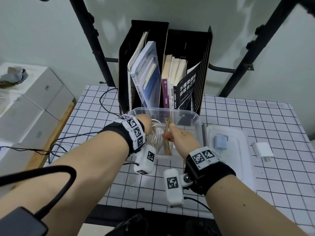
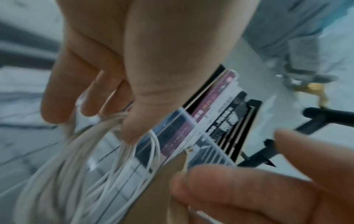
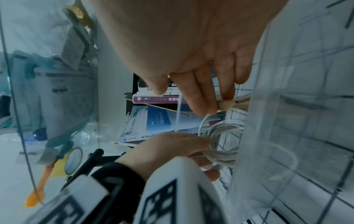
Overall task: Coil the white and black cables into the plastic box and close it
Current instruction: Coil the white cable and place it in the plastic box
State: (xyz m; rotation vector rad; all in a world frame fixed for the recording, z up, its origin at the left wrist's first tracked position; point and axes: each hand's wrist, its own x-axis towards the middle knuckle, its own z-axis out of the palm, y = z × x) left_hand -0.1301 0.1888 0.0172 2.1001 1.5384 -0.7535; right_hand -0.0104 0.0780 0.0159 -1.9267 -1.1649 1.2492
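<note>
The clear plastic box (image 1: 192, 114) stands on the checked tablecloth in front of the book holder. A brown cardboard divider (image 1: 167, 145) stands upright inside it. My left hand (image 1: 147, 125) reaches into the left compartment and grips the coiled white cable (image 1: 156, 135), seen up close as a bundle of loops (image 2: 99, 159) under my curled left hand (image 2: 107, 109). My right hand (image 1: 178, 137) pinches the divider's top edge; its fingertips (image 3: 208, 106) show beside the white coil (image 3: 224, 141). The black cable (image 1: 81, 135) lies loose across the table's left side.
The box's clear lid (image 1: 238, 160) lies flat to the right with a blue plug adapter (image 1: 220, 141) on it. A white adapter (image 1: 263, 151) lies farther right. A black holder of books (image 1: 163, 74) stands right behind the box. White cartons (image 1: 34, 103) sit off the left edge.
</note>
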